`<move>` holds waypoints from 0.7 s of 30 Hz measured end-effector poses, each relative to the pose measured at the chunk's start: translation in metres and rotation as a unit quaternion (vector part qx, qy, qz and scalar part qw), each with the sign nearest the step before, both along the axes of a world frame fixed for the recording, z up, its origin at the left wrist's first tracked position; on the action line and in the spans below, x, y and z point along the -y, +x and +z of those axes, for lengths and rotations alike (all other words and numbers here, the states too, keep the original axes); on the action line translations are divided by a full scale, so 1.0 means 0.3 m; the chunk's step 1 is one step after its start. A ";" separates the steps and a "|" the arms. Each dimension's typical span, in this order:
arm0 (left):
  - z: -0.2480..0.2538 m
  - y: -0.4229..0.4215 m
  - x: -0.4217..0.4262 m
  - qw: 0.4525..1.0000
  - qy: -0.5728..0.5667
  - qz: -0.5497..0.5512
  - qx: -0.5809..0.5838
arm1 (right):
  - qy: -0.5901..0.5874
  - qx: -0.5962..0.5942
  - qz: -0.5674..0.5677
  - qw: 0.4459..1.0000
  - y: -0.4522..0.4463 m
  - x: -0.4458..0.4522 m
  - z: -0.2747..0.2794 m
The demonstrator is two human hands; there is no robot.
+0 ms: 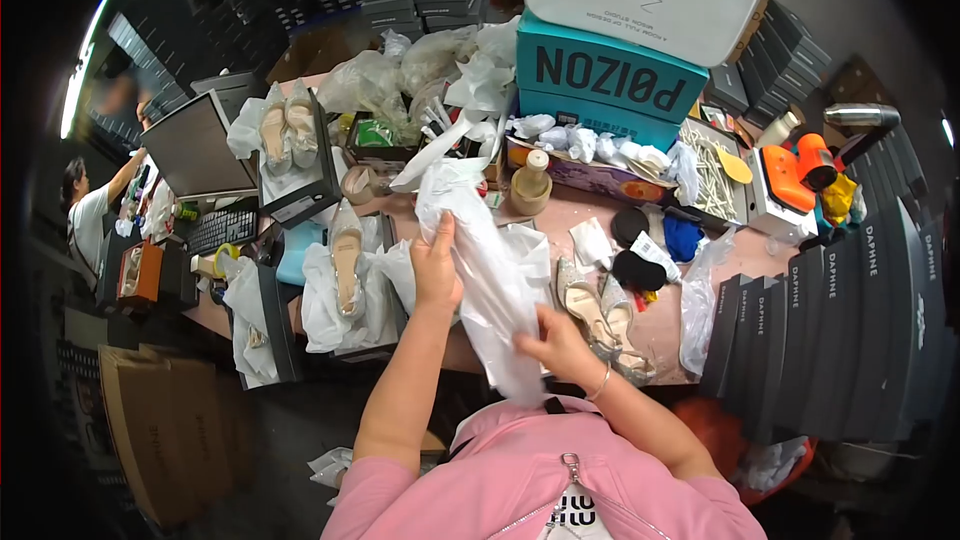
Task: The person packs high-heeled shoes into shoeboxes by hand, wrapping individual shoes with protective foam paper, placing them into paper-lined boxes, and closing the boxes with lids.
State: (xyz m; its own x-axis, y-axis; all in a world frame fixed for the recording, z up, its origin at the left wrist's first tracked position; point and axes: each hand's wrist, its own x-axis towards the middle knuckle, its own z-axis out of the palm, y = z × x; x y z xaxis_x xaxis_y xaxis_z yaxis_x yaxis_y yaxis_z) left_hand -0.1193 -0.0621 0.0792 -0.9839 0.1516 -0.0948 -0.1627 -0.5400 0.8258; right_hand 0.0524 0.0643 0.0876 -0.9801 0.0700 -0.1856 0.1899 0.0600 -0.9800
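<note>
Left of the silver flats (588,310), I've got paper (490,275), long axis far-to-near: left hand (436,265) pinches its far left edge; right hand (560,345), nearer the flats, pinches its near right edge.

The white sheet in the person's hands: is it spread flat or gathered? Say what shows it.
Gathered: the white sheet forms a long, narrow, creased strip between the left hand and right hand.

A footwear workroom (shoes (346,258), stacked boxes (835,325)).
</note>
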 end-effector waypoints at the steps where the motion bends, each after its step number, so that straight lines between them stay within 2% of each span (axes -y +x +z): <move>1: -0.006 -0.031 -0.001 0.999 -0.028 0.024 -0.039 | 0.071 0.026 0.053 0.996 0.042 0.001 0.003; 2: -0.008 -0.068 0.010 0.998 -0.025 0.031 -0.038 | 0.140 0.052 0.106 0.983 0.095 -0.003 -0.002; 3: 0.003 -0.096 0.018 0.999 -0.024 0.029 -0.039 | 0.147 0.014 0.162 0.976 0.146 -0.025 -0.015; 5: 0.042 -0.144 0.034 0.999 0.021 -0.039 0.002 | 0.160 0.004 0.190 0.969 0.205 -0.108 -0.007; 6: 0.064 -0.151 0.051 0.994 0.016 -0.108 0.029 | 0.251 -0.004 0.104 0.962 0.204 -0.152 0.011; 7: 0.044 -0.149 0.037 0.980 0.036 -0.181 0.080 | 0.340 -0.082 0.022 0.937 0.169 -0.164 0.068; 8: 0.029 -0.143 0.010 0.957 0.055 -0.253 0.128 | 0.422 -0.159 -0.062 0.890 0.120 -0.176 0.136; 10: 0.045 -0.042 -0.066 0.905 0.089 -0.364 0.203 | 0.570 -0.310 -0.032 0.760 0.031 -0.170 0.214; 11: 0.045 0.012 -0.102 0.876 0.115 -0.409 0.229 | 0.586 -0.355 0.004 0.728 -0.006 -0.167 0.228; 12: 0.033 0.066 -0.118 0.898 0.011 -0.400 0.181 | 0.599 -0.398 0.041 0.694 -0.039 -0.166 0.239; 13: 0.016 0.100 -0.118 0.909 -0.092 -0.384 0.132 | 0.562 -0.406 0.087 0.715 -0.054 -0.164 0.297; 14: 0.001 0.093 -0.093 0.861 -0.014 -0.492 0.129 | 0.534 -0.388 0.101 0.745 -0.065 -0.174 0.283; 15: 0.015 0.091 -0.061 0.912 -0.069 -0.403 0.038 | 0.503 -0.366 0.116 0.774 -0.068 -0.185 0.265; 16: 0.046 0.096 -0.015 0.942 -0.124 -0.307 -0.051 | 0.532 -0.310 0.066 0.785 -0.054 -0.181 0.305; 17: 0.119 0.076 0.046 0.943 -0.116 -0.296 -0.099 | 0.556 -0.230 0.059 0.797 -0.046 -0.194 0.303; 18: 0.232 0.075 0.096 0.876 -0.248 -0.328 -0.254 | 0.576 -0.145 0.048 0.803 -0.036 -0.206 0.299; 19: 0.340 0.103 0.131 0.768 -0.365 -0.346 -0.397 | 0.563 -0.141 0.037 0.814 -0.035 -0.210 0.274; 20: 0.403 0.180 0.128 0.685 -0.461 -0.338 -0.453 | 0.568 -0.120 0.052 0.813 -0.035 -0.202 0.241; 21: 0.391 0.229 0.110 0.616 -0.508 -0.342 -0.495 | 0.576 -0.106 0.066 0.808 -0.046 -0.191 0.219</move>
